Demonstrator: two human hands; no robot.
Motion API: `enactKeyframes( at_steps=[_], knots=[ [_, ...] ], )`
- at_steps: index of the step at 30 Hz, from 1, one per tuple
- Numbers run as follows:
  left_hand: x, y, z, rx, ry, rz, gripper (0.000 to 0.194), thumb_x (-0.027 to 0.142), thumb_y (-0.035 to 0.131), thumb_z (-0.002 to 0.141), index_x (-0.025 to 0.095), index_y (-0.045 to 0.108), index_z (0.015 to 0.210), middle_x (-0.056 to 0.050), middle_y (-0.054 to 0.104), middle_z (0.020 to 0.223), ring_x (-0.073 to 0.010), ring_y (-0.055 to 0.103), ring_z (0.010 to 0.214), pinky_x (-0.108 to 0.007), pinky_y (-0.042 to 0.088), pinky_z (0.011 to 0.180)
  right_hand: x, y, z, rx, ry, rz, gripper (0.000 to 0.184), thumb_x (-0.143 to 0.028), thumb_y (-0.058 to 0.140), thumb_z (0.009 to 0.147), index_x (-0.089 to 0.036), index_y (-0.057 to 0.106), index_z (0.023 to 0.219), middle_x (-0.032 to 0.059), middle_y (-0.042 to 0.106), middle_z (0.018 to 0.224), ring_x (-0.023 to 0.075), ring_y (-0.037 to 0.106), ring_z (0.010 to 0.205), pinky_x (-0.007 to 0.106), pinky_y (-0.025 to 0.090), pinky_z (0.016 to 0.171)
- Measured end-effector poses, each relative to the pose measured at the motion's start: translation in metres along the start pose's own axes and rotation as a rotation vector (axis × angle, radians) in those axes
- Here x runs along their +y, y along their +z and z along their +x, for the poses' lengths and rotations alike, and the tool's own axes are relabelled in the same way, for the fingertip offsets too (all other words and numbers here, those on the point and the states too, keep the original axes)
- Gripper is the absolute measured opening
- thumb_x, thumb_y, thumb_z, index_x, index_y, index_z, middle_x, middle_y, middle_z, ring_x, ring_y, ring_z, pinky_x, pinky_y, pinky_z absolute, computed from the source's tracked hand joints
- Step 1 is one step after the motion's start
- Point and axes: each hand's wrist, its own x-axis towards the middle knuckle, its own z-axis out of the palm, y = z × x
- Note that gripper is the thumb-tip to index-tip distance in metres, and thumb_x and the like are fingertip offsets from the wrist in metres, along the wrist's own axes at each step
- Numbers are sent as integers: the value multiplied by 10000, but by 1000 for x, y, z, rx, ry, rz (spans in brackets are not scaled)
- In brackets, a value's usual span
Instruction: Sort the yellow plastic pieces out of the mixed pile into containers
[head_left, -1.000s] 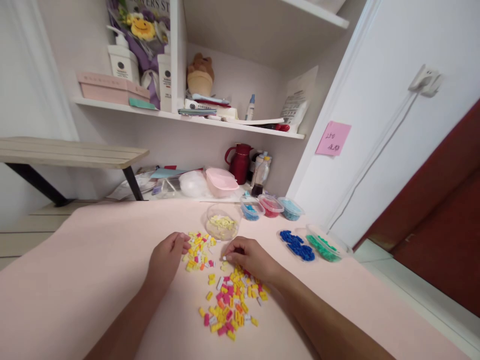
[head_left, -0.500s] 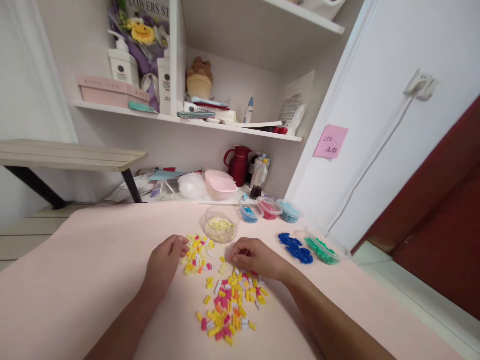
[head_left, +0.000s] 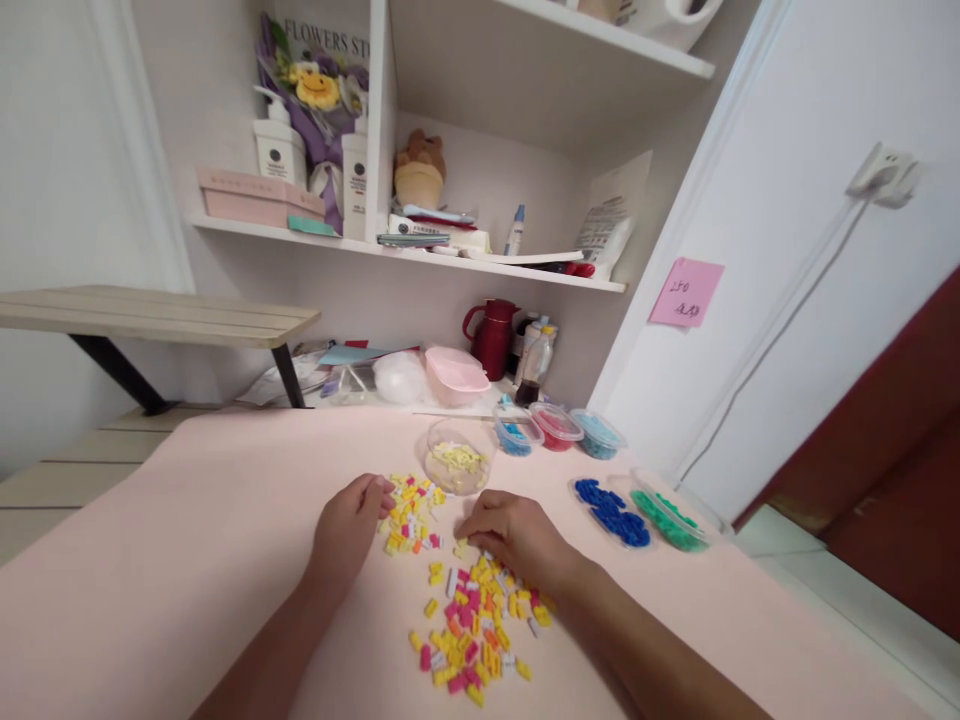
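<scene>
My left hand (head_left: 351, 522) rests at the left edge of a small pile of yellow, white and pink toy bricks (head_left: 409, 515). Its fingers are curled with the thumb against them, and what they hold, if anything, is hidden. My right hand (head_left: 517, 535) reaches down with fingers pinched at a small pale yellow brick (head_left: 460, 548) between the two piles. Below it spreads a larger pile of yellow, pink, orange and white bricks (head_left: 472, 620). Just beyond both hands stands a clear round tub (head_left: 487, 478) with pale yellow bricks inside.
Clear tubs of blue (head_left: 517, 438), red (head_left: 556, 428) and light blue pieces (head_left: 598, 436) line the back right. Dark blue bricks (head_left: 611, 512) and a tub of green ones (head_left: 671, 522) sit at the right. Behind are a pink bowl (head_left: 456, 375) and a red jug (head_left: 493, 340).
My right hand's fingers have lowered and closed together at the pale yellow brick. My left hand stays by the smaller pile. The whole view has shifted slightly.
</scene>
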Motion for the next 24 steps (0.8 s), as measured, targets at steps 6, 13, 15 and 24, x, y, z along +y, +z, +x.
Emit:
enactKeyframes(
  at_steps=[6,13,15,24],
  knots=[
    [-3,0,0,8,11,-18,342,494,454,814,219,651,765,-18,695,721,-208,663,715,-328,477,711,6,5,2,39,70,246,125,-233,637,845,-259,756,873,40,683,917,178,646,852,271,489,780],
    [-5,-1,2,13,14,-24,372,523,438,818,221,648,765,-21,694,724,-206,656,701,-333,482,718,9,3,6,53,144,494,117,-307,713,785,-210,763,827,67,664,906,197,630,847,293,484,766],
    [-3,-1,2,22,16,-29,375,532,448,809,219,648,752,-26,694,718,-206,653,693,-333,485,713,7,-2,6,69,169,540,146,-333,730,765,-196,757,809,67,661,901,192,622,823,292,476,745],
    [-1,-2,3,40,19,-56,394,556,458,791,217,651,735,-30,695,702,-208,654,669,-326,501,663,2,-31,5,219,246,583,217,-392,701,758,-177,718,786,27,616,773,148,534,681,266,433,634]
  ],
)
